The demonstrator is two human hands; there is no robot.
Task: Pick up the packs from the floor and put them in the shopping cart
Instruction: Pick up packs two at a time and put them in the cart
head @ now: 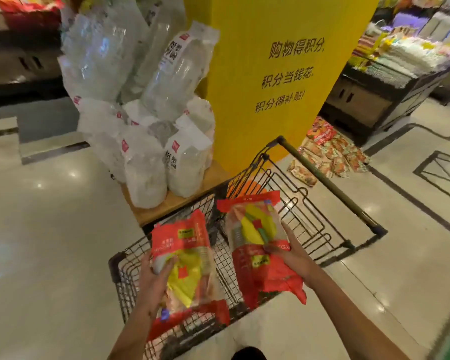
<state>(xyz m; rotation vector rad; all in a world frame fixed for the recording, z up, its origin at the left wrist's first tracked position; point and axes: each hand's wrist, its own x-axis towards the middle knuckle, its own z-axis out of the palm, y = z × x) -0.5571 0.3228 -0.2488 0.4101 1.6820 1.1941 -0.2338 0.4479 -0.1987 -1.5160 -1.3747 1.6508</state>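
Over the black wire shopping cart [291,203], each hand grips one red-and-yellow plastic pack. The left hand [153,278] has its thumb curled across the face of the left pack [190,258]; the right hand [290,254] clasps the right pack [255,237] from its side. Something orange [247,187] shows inside the basket. More orange snack packs [330,154] lie on the pale tiled floor [50,229] beyond the cart handle [330,183], beside a yellow pillar [270,74].

A shop: stocked shelves [411,53], yellow promotional pillar [270,74], shopping cart [309,203].

red/yellow packs [185,263], black wire cart [296,219], yellow pillar [270,74], cream floor [50,242]
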